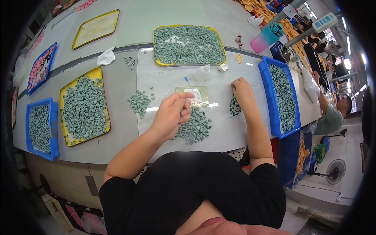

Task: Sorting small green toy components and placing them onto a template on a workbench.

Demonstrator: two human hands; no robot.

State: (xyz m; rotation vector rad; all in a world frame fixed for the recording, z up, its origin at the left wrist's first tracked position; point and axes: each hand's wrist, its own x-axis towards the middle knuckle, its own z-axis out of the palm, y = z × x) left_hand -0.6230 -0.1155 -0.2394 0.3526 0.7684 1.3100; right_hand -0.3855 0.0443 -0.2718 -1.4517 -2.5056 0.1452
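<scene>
My left hand [172, 111] is closed over the central heap of small grey-green stone-like pieces [197, 127]; its index finger reaches over a flat yellowish-green pad [181, 90] with a white patch on it. What those fingers hold, if anything, is hidden. To the right, my right hand [243, 93] has its fingers curled down on the tabletop beside a smaller pile of the same pieces [235, 107], and its fingertips are out of sight. Beyond the pad are a white squeeze bottle [202, 73] and a small blue pointed tip [187, 80]. Another pile [139, 103] lies left of the pad.
Yellow-rimmed trays of green pieces stand at the back [190, 64] and left [62, 113]. Blue bins of them flank me, left [55, 129] and right [270, 105]. A pink-and-teal bottle [264, 39] stands back right. Another person [333, 117] sits beyond the right bin.
</scene>
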